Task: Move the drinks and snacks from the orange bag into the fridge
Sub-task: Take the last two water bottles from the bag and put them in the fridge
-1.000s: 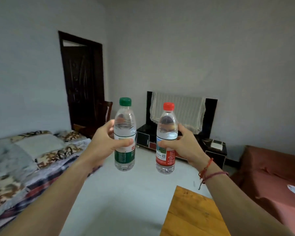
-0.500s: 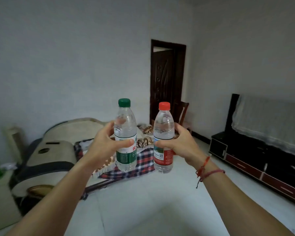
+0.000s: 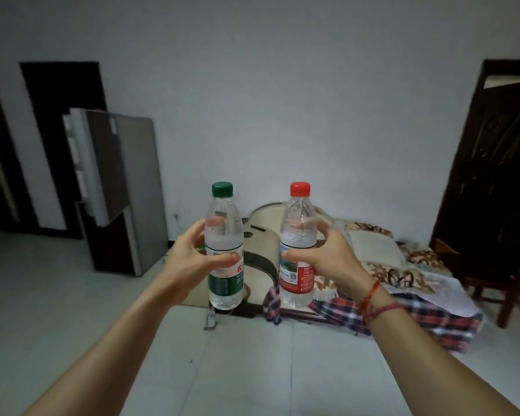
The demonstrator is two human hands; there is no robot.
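My left hand [image 3: 189, 262] grips a clear water bottle with a green cap and green label [image 3: 225, 235], held upright at chest height. My right hand [image 3: 330, 259], with red string bracelets on the wrist, grips a second clear bottle with a red cap and red label [image 3: 298, 229], also upright. The two bottles are side by side, a little apart. The grey fridge [image 3: 138, 190] stands against the far wall at the left, its upper door [image 3: 87, 163] swung open with white door shelves showing. The orange bag is out of view.
A bed [image 3: 403, 274] with a plaid blanket and patterned pillows lies ahead to the right, behind the bottles. A dark wooden door [image 3: 493, 175] and a wooden chair [image 3: 499, 289] are at the far right. Dark doorways [image 3: 42, 145] sit left of the fridge. Pale tiled floor [image 3: 72, 310] stretches toward the fridge.
The view has swung left: the door and bed have slid to the right and the fridge has come into view at the left. Both hands keep the bottles upright in front.
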